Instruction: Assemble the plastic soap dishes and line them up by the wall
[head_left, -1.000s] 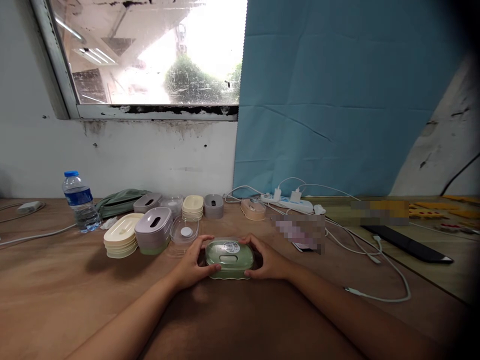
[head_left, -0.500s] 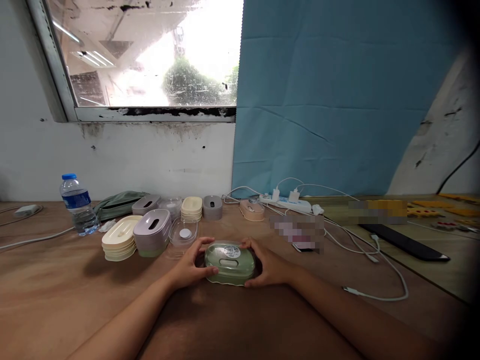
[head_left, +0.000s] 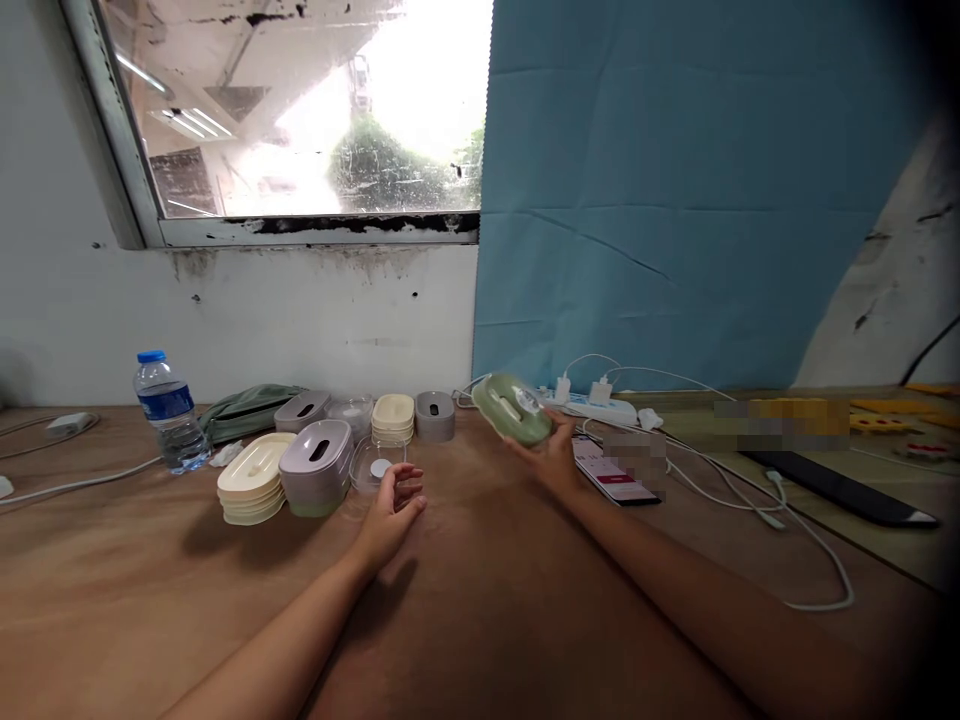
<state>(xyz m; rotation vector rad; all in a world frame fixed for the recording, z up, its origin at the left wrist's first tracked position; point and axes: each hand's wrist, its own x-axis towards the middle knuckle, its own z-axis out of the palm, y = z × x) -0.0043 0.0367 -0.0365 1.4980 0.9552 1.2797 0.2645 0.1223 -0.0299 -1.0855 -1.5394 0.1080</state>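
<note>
A green oval box with a slotted lid and a round sticker is raised off the table and tilted. My right hand grips its right end, fingers closed on it. My left hand holds nothing, its fingers loosely curled and apart above the table. Just behind my left hand are clear plastic lids with a white round piece. To the left stand a lilac box with a slotted top and a stack of cream lids.
A water bottle and a green pouch stand at the left. Farther back are a second cream stack and a grey box. On the right are a phone, a power strip, white cables and a black bar.
My right hand has lifted the green box and carried it away from me to the right, tilting it. My left hand has let go of it.
</note>
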